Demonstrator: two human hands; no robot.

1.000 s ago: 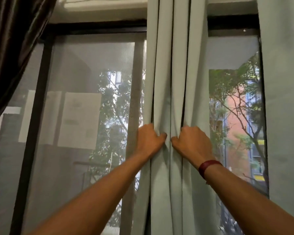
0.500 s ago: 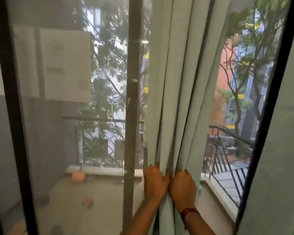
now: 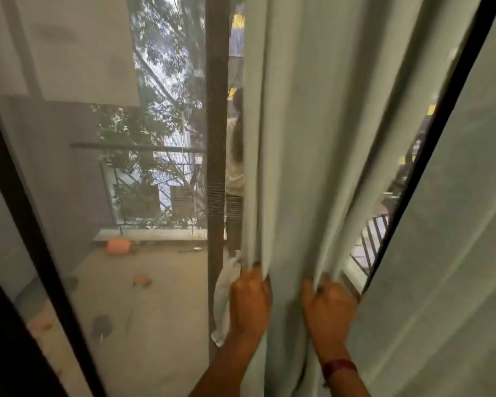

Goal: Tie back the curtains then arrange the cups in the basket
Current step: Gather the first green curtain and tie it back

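Observation:
A pale green curtain (image 3: 307, 138) hangs bunched in folds in front of the window, right of the dark centre post. My left hand (image 3: 248, 305) grips the left folds of the bunch low down, fingers curled into the cloth. My right hand (image 3: 327, 310), with a dark red wristband, grips the right folds beside it, a hand's width away. A white strip of cloth (image 3: 222, 299) hangs just left of my left hand. No cups or basket are in view.
A second pale green curtain panel (image 3: 453, 253) fills the right side. A mesh screen with a dark frame (image 3: 20, 196) covers the left. Beyond it lie a balcony floor with an orange object (image 3: 118, 246) and a railing (image 3: 143, 150).
My view has tilted further down and both hands have slid lower along the curtain. The hands, side by side half a second ago, now sit a little apart.

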